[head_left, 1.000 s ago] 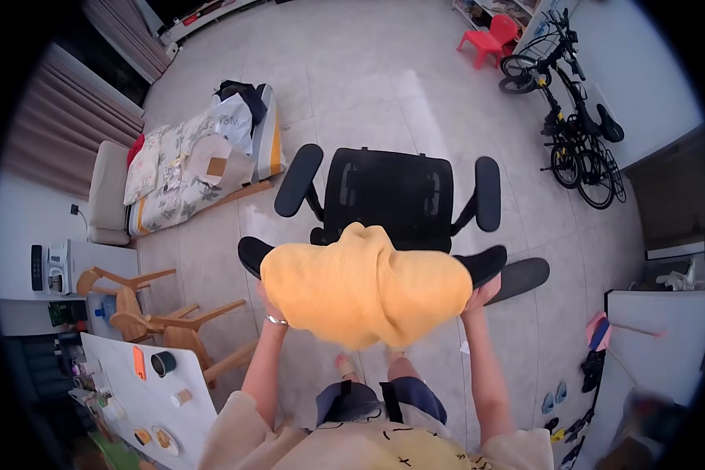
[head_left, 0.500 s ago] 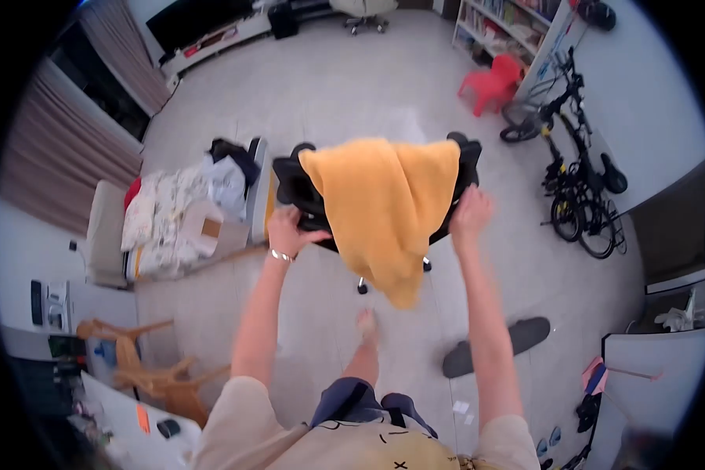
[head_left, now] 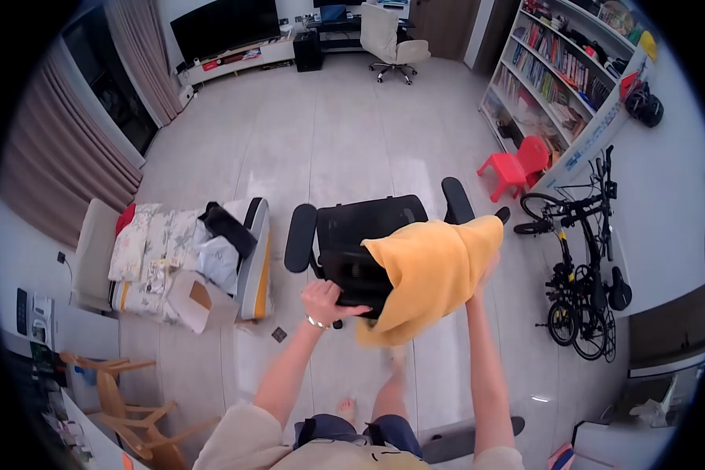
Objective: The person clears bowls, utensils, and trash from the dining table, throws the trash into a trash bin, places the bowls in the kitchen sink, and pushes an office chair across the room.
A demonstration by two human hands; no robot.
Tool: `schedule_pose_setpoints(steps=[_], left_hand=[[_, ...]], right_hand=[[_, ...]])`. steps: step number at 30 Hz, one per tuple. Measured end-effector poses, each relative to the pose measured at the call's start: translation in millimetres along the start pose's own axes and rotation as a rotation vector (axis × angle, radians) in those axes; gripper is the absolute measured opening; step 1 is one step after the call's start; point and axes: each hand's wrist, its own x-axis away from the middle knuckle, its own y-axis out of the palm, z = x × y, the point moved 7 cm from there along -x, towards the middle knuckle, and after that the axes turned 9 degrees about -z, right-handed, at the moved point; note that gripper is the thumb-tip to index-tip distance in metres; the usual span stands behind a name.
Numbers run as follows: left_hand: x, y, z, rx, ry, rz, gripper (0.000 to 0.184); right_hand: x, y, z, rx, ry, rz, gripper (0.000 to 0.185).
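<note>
A black office chair stands in front of me, its backrest toward me, turned at an angle. An orange-yellow towel drapes over the right part of the backrest and hangs down. My left hand, with a bracelet at the wrist, is closed on the left edge of the backrest. My right hand is at the backrest's right side, against the towel, which covers most of its fingers. Black armrests stick out on both sides of the seat.
A low bed with bedding and bags lies left. Folded bikes, a red child's chair and a bookshelf line the right. A skateboard lies by my feet; a white swivel chair stands far back.
The office chair has turned, and its seat and armrests now show beyond the backrest. The towel has shifted right with it, and both hands have stayed at the backrest. My view has tilted up.
</note>
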Motion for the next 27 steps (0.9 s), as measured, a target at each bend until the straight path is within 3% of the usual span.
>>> schedule_pose_setpoints(steps=[3, 5, 10, 15, 23, 27], left_hand=[[-45.1, 40.5, -21.1, -0.045, -0.012, 0.033, 0.060], [-75.8, 66.7, -43.3, -0.069, -0.030, 0.050, 0.059], [-151.1, 131.6, -120.0, -0.185, -0.157, -0.048, 0.064], [-229.4, 203.2, -219.2, -0.252, -0.191, -0.052, 0.065], [-384.5, 327.9, -329.0, -0.250, -0.235, 0.033, 0.062], [-465.1, 394.2, -376.1, -0.235, -0.283, 0.001, 0.057]], right_hand=[[-73.5, 26.1, 18.9, -0.146, 0.119, -0.034, 0.038], [-123.9, 57.5, 34.9, -0.049, 0.060, -0.097, 0.038], [-217.5, 118.7, 21.8, 0.103, -0.021, 0.041, 0.035], [-335.8, 194.8, 14.3, 0.047, 0.014, 0.106, 0.034], [-568.7, 318.9, 73.3, 0.068, -0.022, -0.120, 0.039], [-700.1, 389.6, 108.7, 0.191, -0.178, -0.169, 0.037]])
